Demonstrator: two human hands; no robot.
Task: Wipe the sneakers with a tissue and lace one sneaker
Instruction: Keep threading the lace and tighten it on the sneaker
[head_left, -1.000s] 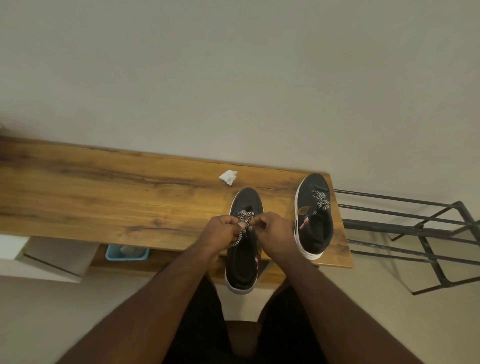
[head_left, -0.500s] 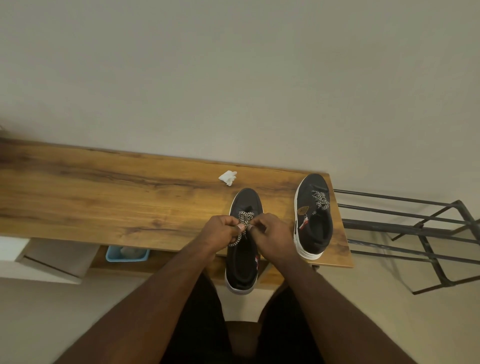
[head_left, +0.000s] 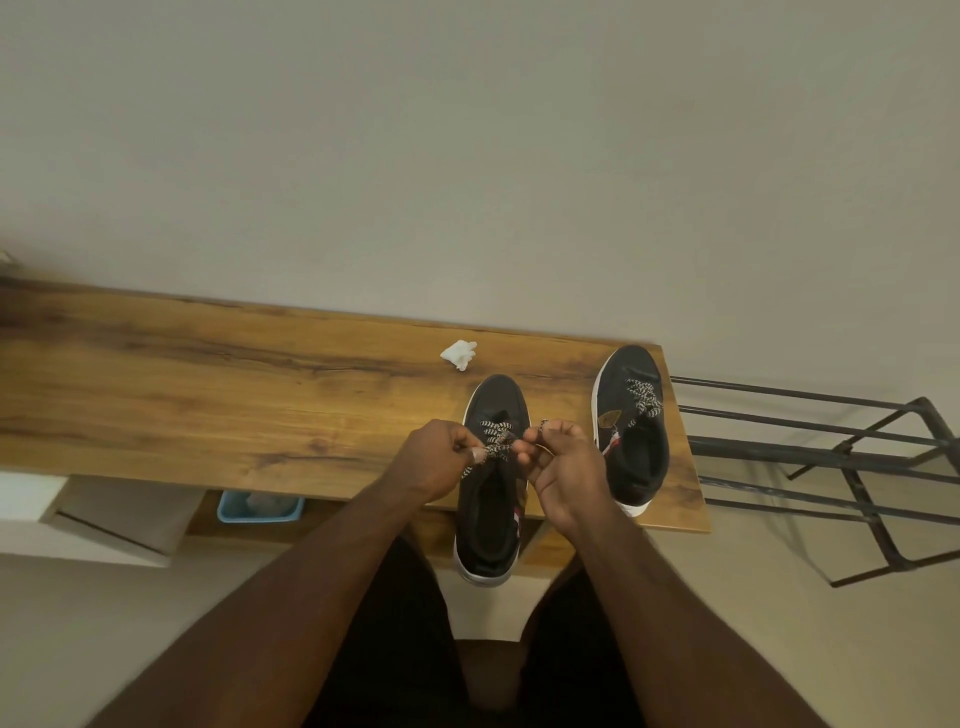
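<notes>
Two black sneakers with white soles stand on a wooden table (head_left: 208, 405). The near sneaker (head_left: 491, 519) points away from me, its heel hanging over the table's front edge. Its black-and-white patterned lace (head_left: 493, 441) crosses the upper. My left hand (head_left: 441, 457) pinches one end of that lace at the left of the upper. My right hand (head_left: 561, 467) pinches the other end at the right. The second sneaker (head_left: 631, 431) sits near the table's right end with its lace bunched on top. A crumpled white tissue (head_left: 458, 354) lies behind the near sneaker.
A black metal rack (head_left: 831, 457) stands right of the table. A blue tray (head_left: 260, 509) sits on a shelf under the tabletop. A white box (head_left: 78, 519) is at lower left. A plain wall rises behind the table.
My hands have drawn slightly apart over the near sneaker, the right one shifting right with its lace end. The sneakers and tissue have stayed put.
</notes>
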